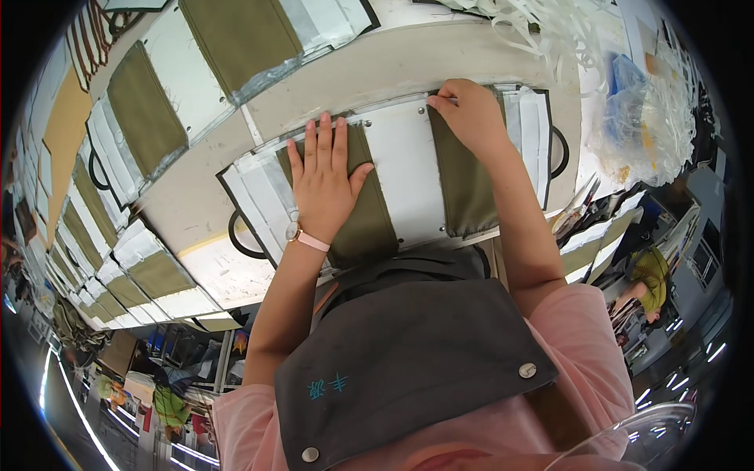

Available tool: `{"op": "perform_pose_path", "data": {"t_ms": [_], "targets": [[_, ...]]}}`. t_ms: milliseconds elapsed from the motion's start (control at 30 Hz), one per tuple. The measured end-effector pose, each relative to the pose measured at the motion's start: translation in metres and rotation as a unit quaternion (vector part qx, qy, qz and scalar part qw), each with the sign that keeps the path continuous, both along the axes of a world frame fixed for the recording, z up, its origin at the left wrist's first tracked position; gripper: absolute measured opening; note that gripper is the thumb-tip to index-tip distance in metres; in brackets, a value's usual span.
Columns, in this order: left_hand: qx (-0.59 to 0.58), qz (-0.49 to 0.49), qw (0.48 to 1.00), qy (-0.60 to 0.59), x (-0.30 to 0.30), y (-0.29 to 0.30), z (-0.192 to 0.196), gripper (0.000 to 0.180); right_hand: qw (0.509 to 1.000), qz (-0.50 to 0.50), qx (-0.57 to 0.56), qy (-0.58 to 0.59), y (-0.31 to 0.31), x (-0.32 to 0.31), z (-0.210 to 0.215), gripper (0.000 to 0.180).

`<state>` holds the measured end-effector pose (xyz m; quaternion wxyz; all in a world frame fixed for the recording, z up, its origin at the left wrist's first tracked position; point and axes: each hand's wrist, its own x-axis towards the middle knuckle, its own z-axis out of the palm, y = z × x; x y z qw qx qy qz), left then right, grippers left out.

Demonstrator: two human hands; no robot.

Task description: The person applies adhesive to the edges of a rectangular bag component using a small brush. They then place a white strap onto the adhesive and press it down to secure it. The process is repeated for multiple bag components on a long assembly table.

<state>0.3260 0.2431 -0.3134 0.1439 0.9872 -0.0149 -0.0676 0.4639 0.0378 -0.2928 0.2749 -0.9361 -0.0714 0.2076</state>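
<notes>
A flat white panel [404, 169] lies in front of me on the worktable. Two olive fabric strips cross it, a left one [365, 216] and a right one [467, 192], with small metal rivets beside them. Clear plastic shows along its edges. Black loop handles, a left one [242, 238] and a right one [561, 153], stick out at its ends. My left hand [323, 177] rests flat on the left strip, fingers spread. At the far edge of the right strip, my right hand [470, 114] is closed in a pinch beside a rivet; its fingertips hide what they hold.
Another panel with olive strips [239, 43] lies beyond. Similar panels [153, 271] overlap at the left. At the right sit a clear plastic bag [640, 129] and tangled white strips [550, 31]. Dark-handled tools [577, 208] lie near the right edge. Other people are in the background.
</notes>
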Motion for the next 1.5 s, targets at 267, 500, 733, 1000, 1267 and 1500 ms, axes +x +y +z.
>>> {"op": "perform_pose_path", "data": {"t_ms": [267,500,733,1000,1267,1500], "targets": [[0.002,0.018,0.999,-0.027,0.008,-0.027,0.004,0.074,0.999,0.014,-0.026,-0.041,0.003,-0.005,-0.006,0.021],[-0.056,-0.083,0.994,-0.03,0.038,-0.051,-0.008,0.074,0.997,-0.071,-0.001,0.028,-0.035,0.004,0.015,0.023],[-0.047,-0.084,0.995,-0.02,0.039,-0.053,-0.007,0.072,0.988,-0.114,0.047,0.097,-0.065,0.022,0.01,0.021],[-0.05,-0.083,0.995,-0.026,0.039,-0.052,-0.007,0.07,0.992,-0.117,0.002,0.04,-0.056,0.019,0.003,0.02],[-0.041,-0.049,0.996,-0.061,0.044,-0.067,0.005,0.065,0.994,-0.107,-0.009,0.029,-0.055,0.019,0.003,0.021],[-0.133,-0.155,0.967,-0.151,0.067,-0.093,-0.005,0.059,0.996,-0.087,-0.023,0.013,-0.056,0.019,-0.001,0.022]]}}
